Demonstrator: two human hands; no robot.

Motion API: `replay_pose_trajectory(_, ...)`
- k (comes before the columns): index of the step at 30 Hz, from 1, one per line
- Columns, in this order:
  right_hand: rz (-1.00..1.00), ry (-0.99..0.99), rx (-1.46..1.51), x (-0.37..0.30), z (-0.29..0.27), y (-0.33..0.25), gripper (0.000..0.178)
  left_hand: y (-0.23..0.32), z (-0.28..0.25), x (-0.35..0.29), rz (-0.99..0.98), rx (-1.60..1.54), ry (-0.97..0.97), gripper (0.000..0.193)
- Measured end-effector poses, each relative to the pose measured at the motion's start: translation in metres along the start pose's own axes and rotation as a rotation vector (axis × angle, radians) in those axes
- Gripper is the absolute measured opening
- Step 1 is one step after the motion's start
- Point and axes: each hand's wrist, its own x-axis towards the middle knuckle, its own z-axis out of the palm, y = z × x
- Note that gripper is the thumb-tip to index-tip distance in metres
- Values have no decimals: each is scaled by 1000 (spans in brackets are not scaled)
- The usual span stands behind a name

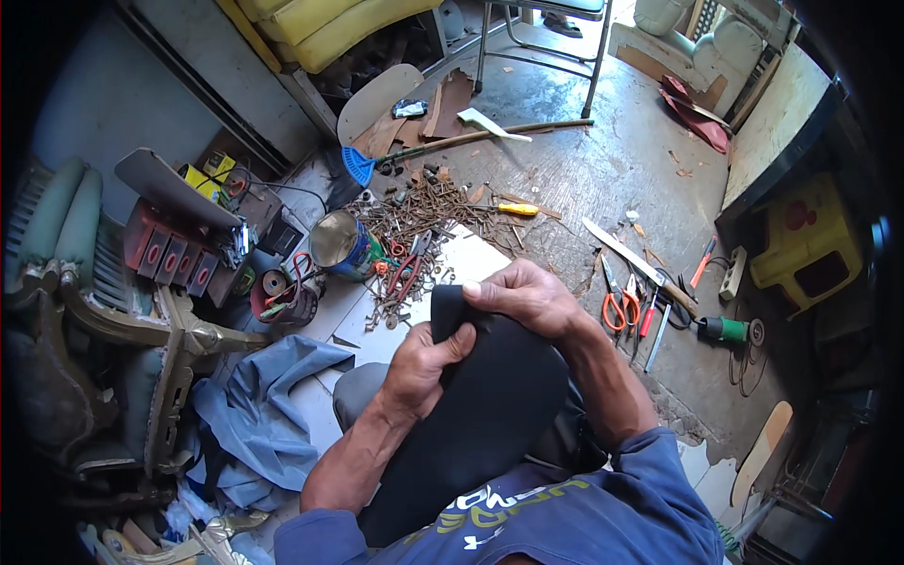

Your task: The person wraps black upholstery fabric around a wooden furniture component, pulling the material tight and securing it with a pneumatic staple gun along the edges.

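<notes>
A long black padded piece [494,395], smooth like an upholstered cushion, lies over my lap and slants up toward the far end. My left hand [422,369] is closed on its left edge, the thumb pressed flat against the black cover. At the far end my right hand [527,299] pinches the black material, its thumb on the corner of a folded flap [447,306]. Both hands are close together there. The underside of the piece and the fingers behind it are hidden.
Rusty screws [424,212] lie heaped ahead, beside an open can [337,240] and pliers [411,268]. Orange-handled scissors [619,306], a long knife [631,259] and a green angle grinder [730,330] lie right. Grey-blue cloth [268,410] and a carved chair frame [179,348] stand left.
</notes>
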Motion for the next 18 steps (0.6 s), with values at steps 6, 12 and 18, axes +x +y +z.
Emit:
replay_pose_trajectory(6,-55,-180,215,1,-10,23,39,-45,3,-8,-31,-123,-68,39)
replay_pose_trajectory(12,-24,-249,-8,-7,-13,11,38,-53,52,-23,-2,-171,112,33)
replay_pose_trajectory(18,-27,-181,-389,-5,-14,-9,41,-55,68,-27,4,-104,192,31)
